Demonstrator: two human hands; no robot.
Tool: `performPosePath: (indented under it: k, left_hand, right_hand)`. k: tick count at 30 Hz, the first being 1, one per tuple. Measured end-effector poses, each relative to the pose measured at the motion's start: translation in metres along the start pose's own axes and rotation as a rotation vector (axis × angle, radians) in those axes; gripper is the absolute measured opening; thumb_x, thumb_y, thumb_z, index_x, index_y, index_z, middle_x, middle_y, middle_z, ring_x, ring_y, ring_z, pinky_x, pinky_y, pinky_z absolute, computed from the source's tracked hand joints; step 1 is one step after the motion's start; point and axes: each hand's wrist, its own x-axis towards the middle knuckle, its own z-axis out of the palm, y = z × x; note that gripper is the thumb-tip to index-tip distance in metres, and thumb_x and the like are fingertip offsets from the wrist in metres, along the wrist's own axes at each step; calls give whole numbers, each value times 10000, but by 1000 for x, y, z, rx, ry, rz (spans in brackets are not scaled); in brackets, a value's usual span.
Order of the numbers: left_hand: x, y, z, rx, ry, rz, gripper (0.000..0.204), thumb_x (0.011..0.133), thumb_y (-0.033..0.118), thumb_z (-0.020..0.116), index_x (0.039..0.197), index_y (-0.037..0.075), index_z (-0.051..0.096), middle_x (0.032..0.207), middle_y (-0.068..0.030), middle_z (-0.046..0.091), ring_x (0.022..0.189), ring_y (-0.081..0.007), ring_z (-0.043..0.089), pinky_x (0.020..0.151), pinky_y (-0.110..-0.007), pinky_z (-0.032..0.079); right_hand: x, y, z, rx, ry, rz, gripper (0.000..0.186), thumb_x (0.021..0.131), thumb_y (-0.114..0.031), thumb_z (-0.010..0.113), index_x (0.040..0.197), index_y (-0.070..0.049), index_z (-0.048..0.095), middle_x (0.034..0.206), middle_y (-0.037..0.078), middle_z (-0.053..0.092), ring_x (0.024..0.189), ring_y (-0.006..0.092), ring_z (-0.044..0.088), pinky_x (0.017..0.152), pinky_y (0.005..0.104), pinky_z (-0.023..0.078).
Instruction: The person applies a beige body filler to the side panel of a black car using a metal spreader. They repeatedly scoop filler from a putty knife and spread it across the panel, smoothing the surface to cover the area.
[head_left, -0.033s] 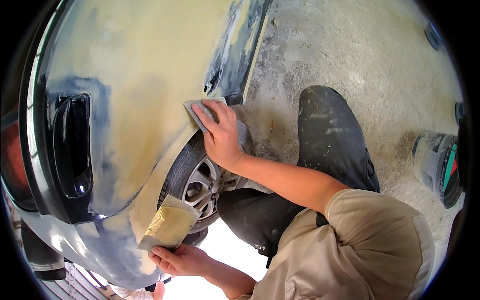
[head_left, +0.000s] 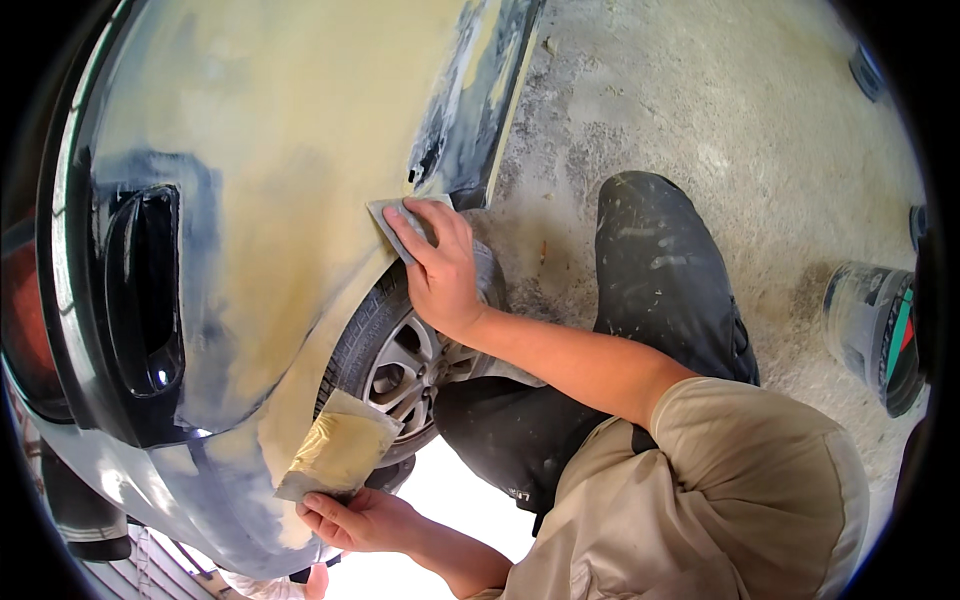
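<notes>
My right hand (head_left: 443, 265) presses a thin grey putty spreader (head_left: 404, 232) against the car's body panel (head_left: 270, 190), at the edge just above the wheel arch. Its fingers lie over the blade. The panel is smeared with yellowish filler over grey-blue patches. Lower down, my left hand (head_left: 362, 520) pinches the bottom edge of a thin square plate (head_left: 342, 446) coated with yellow putty. This plate is held in front of the wheel (head_left: 400, 370) and bumper corner. The fingers behind it are partly hidden.
A black recess (head_left: 150, 290) and a red tail light (head_left: 28, 320) sit at the panel's left. My bent knees (head_left: 660, 260) are close to the wheel. A grimy clear bucket (head_left: 868, 330) stands on the concrete floor (head_left: 770, 150) at right. Part of another person (head_left: 316, 580) shows at the lower edge.
</notes>
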Motion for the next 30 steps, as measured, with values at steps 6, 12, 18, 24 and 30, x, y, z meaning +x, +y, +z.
performPosePath:
  k: [6,12,18,24,30]
  left_hand:
    - [3,-7,-12,-56,-33,-45,302,952,181,563,1147,-50,552,1119,-110,597,1012,-164,555,910,-270,438]
    - [2,-10,-9,-65,-45,-46,312,950,176,565,1167,-48,549,1136,-115,595,1021,-164,556,911,-268,442]
    - [-3,0,9,-21,-9,-12,256,972,191,530,1042,-56,536,989,-113,598,894,-155,579,776,-251,482]
    - [-3,2,12,-14,1,-7,254,965,183,539,1032,-62,543,985,-112,596,893,-155,581,777,-248,483]
    - [0,0,8,-3,-23,5,263,963,181,542,1048,-67,543,987,-116,594,886,-155,585,762,-245,485]
  right_hand:
    - [-4,3,2,-6,-5,-49,616,648,77,544,1224,-130,609,1203,136,534,1118,346,472,968,477,343]
    - [-10,22,-17,-36,-172,-187,620,632,96,531,1187,-158,643,1206,119,545,1137,339,486,1001,510,345]
    - [-4,55,-35,-62,-229,-238,585,696,43,551,1210,-228,623,1218,95,536,1159,313,484,1043,534,300]
    - [9,69,-27,-31,-194,-240,585,713,61,553,1212,-238,625,1209,107,532,1171,320,480,1059,544,302]
    - [5,70,-18,-14,-151,-231,606,689,71,573,1208,-239,626,1211,108,530,1177,338,475,1051,554,315]
